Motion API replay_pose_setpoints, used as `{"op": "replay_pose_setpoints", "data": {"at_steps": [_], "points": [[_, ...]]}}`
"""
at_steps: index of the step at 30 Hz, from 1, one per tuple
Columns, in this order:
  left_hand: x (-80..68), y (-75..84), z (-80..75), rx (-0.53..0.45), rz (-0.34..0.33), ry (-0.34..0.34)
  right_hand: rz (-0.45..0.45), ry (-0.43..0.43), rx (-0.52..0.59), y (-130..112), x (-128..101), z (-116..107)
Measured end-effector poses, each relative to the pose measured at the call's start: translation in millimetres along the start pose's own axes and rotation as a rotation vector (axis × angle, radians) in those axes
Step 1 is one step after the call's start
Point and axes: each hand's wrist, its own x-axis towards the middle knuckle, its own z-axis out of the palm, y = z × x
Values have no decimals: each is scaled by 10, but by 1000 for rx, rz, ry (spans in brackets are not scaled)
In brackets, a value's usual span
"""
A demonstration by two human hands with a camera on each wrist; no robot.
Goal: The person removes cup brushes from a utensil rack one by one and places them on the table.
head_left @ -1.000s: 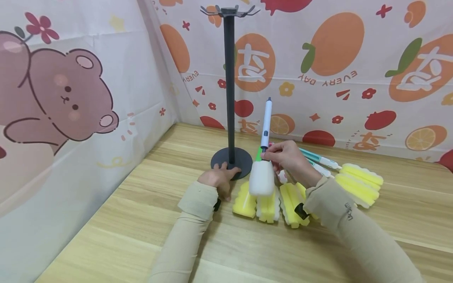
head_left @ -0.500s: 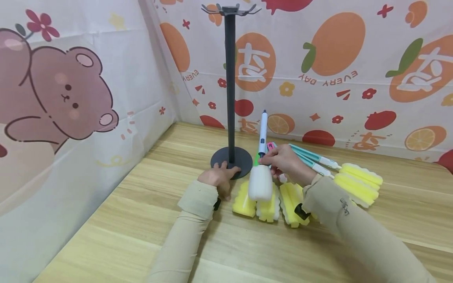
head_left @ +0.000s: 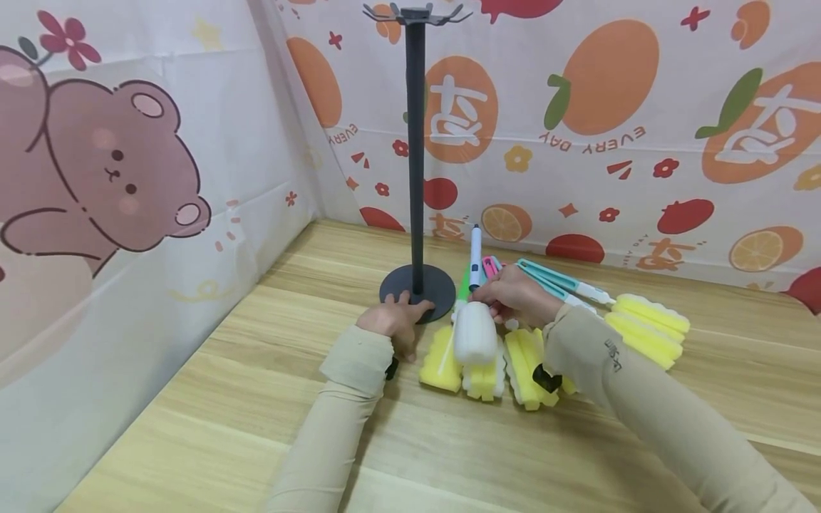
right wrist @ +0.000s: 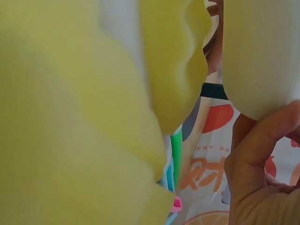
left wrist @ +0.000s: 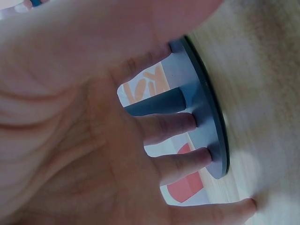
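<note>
My left hand (head_left: 394, 322) presses its fingertips on the round dark base (head_left: 442, 283) of an upright stand. In the left wrist view its fingers are spread, several tips on the base (left wrist: 205, 119) and one on the wood. My right hand (head_left: 518, 296) pinches a bottle brush by its neck, just behind the white sponge head (head_left: 474, 333). The brush's white handle (head_left: 475, 258) points away toward the back cloth. Below the head lie brushes with yellow sponge heads (head_left: 441, 363). In the right wrist view, the white head (right wrist: 262, 51) sits above my bent fingers.
The stand's pole (head_left: 415, 149) rises to a ring of hooks (head_left: 417, 14). More yellow sponge brushes (head_left: 644, 342) with teal handles (head_left: 564, 279) lie to the right. A patterned cloth (head_left: 590, 185) hangs behind the wooden table (head_left: 212, 420), and a bear-print cloth (head_left: 244, 128) at the left.
My right hand has lowered the white-headed brush, and its handle has dropped toward the table among the other handles. My left hand stays on the stand's base.
</note>
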Motion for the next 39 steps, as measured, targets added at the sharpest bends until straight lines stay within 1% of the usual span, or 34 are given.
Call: {"op": "replay_pose_setpoints", "data": {"at_steps": [4, 9, 12, 20, 22, 27, 31, 35, 39], "points": [[-6, 1, -9, 2, -3, -3, 7, -13, -7, -7, 0, -10], [-2, 0, -17, 8, -7, -4, 32, -28, -55, 3, 3, -14], [3, 4, -23, 7, -6, -5, 30, -39, -90, 9, 4, -17], [-6, 7, -28, 7, 3, -10, -10, -145, -264, -6, -10, -8], [-11, 9, -23, 14, 7, -6, -43, -156, -334, -11, -7, 5], [-18, 6, -12, 21, 9, 2, -146, -134, -531, -62, 3, 74], [-8, 8, -6, 9, 9, -1, -162, -103, -635, -100, 12, 136], [0, 9, -8, 19, 13, 4, -177, -87, -702, -116, 10, 173], [0, 5, -9, 31, 13, 14, -210, -96, -723, -129, 4, 185]]}}
